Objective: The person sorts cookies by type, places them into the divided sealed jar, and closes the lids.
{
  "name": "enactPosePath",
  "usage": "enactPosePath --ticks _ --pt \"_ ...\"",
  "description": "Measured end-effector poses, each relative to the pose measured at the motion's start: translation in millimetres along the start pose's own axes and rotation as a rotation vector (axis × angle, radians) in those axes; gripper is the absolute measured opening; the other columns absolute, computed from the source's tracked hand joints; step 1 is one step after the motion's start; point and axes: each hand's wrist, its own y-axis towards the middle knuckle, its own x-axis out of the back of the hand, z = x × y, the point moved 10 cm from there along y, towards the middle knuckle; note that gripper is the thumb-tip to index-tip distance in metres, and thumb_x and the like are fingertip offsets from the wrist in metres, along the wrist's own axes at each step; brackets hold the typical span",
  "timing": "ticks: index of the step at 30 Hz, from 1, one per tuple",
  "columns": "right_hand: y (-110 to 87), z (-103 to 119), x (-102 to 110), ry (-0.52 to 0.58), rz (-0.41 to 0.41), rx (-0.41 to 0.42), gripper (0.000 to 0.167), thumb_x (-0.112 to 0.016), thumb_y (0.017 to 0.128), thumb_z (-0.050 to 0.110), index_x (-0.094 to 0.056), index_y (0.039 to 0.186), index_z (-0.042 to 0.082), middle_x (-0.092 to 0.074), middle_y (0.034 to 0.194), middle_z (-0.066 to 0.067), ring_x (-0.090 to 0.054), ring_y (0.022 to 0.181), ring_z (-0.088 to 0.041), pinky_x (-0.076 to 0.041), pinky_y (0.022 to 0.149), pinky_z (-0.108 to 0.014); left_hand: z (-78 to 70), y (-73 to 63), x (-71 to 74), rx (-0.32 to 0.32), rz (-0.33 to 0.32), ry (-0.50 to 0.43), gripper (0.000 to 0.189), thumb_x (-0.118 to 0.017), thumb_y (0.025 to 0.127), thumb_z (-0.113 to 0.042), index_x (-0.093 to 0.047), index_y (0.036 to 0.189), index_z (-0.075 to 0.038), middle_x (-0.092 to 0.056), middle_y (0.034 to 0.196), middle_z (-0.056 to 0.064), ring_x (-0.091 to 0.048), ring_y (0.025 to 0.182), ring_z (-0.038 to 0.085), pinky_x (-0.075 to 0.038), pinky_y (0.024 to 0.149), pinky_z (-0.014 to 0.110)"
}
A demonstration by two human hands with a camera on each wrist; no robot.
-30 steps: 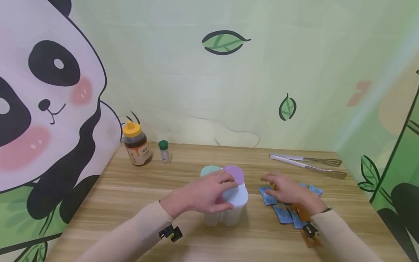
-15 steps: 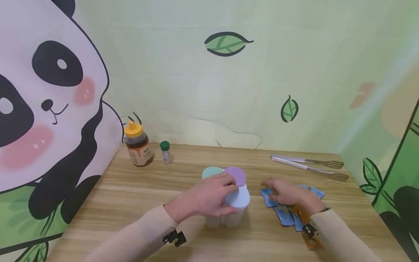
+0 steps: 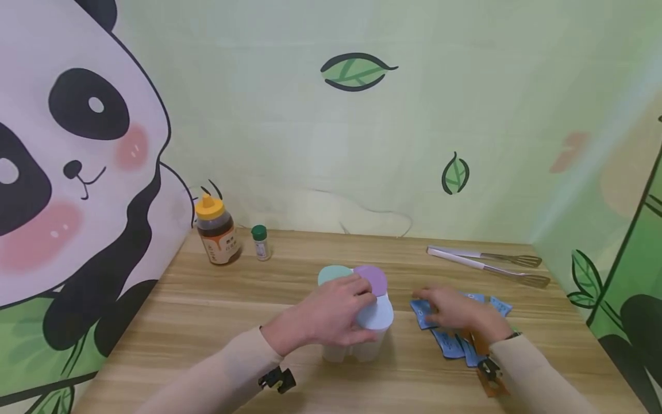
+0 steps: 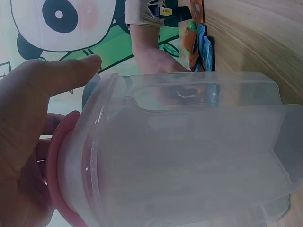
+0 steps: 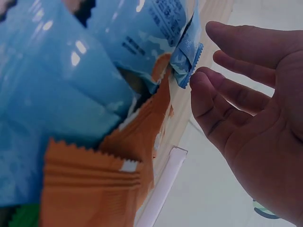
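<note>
My left hand [image 3: 336,313] lies over the top of a clear storage container [image 3: 357,349] with several coloured lids, its fingers bent over them. The purple lid [image 3: 371,280], teal lid [image 3: 333,272] and pale blue lid [image 3: 376,315] show in the head view. A pink lid [image 4: 54,161] appears in the left wrist view, by that hand's fingers. My right hand [image 3: 460,313] reaches over a pile of small packets. In the right wrist view its fingers and thumb are loosely bent and spread, beside a blue packet [image 5: 187,59]; contact is unclear. An orange packet [image 5: 90,184] lies closer to the camera.
Two whisks [image 3: 488,265] with white handles lie behind the packets. At the back left stand a dark squeeze bottle [image 3: 219,244] with a yellow cap and a small green-capped jar [image 3: 261,244]. A panda-printed backdrop [image 3: 289,115] borders the wooden table [image 3: 243,299].
My left fingers have curled more over the lids. The right hand has lowered slightly towards the packets. The container and packets keep their places.
</note>
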Motion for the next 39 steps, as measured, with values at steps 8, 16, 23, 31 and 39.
enactPosePath --ticks 8,16,23,31,39 --pt "2.2 1.1 -3.2 -0.034 0.016 -0.016 0.051 -0.073 0.083 0.01 -0.057 0.13 -0.003 -0.058 0.125 -0.023 -0.06 0.105 -0.032 -0.054 0.088 -0.048 -0.5 2.1 1.4 0.016 -0.012 0.049 0.049 -0.065 0.081 -0.064 -0.066 0.092 -0.017 -0.058 0.091 -0.004 -0.053 0.082 0.009 -0.049 0.067 0.021" --pt "3.2 -1.0 -8.9 -0.004 0.037 -0.089 0.054 -0.076 0.082 0.011 -0.057 0.131 -0.001 -0.057 0.124 -0.021 -0.059 0.107 -0.033 -0.052 0.092 -0.052 -2.9 3.8 1.5 0.024 -0.003 0.11 0.046 -0.063 0.082 -0.063 -0.066 0.087 -0.017 -0.056 0.086 -0.005 -0.051 0.076 0.009 -0.046 0.061 0.019" --pt "5.8 -7.4 -11.3 -0.016 0.056 -0.123 0.053 -0.077 0.083 0.013 -0.058 0.13 0.001 -0.057 0.121 -0.017 -0.059 0.101 -0.026 -0.054 0.088 -0.048 -7.6 8.6 2.6 -0.001 -0.026 0.203 0.043 -0.061 0.081 -0.06 -0.062 0.072 -0.018 -0.054 0.075 -0.005 -0.046 0.064 0.008 -0.042 0.05 0.018" --pt "7.5 -2.0 -5.1 -0.05 0.021 -0.076 0.046 -0.078 0.08 0.013 -0.063 0.121 0.0 -0.058 0.116 -0.016 -0.06 0.101 -0.03 -0.053 0.089 -0.05 -15.9 13.7 5.4 -0.01 -0.035 0.289 0.038 -0.056 0.083 -0.053 -0.059 0.066 -0.019 -0.053 0.067 -0.007 -0.043 0.057 0.007 -0.037 0.04 0.018" --pt "5.8 4.8 -2.5 -0.053 0.0 -0.033 0.042 -0.079 0.079 0.011 -0.064 0.116 0.0 -0.059 0.111 -0.016 -0.06 0.102 -0.033 -0.052 0.091 -0.051 -1.8 12.7 15.6 0.06 -0.117 0.115 0.032 -0.059 0.087 -0.034 -0.049 0.059 -0.019 -0.04 0.058 -0.008 -0.036 0.051 0.006 -0.037 0.045 0.019"
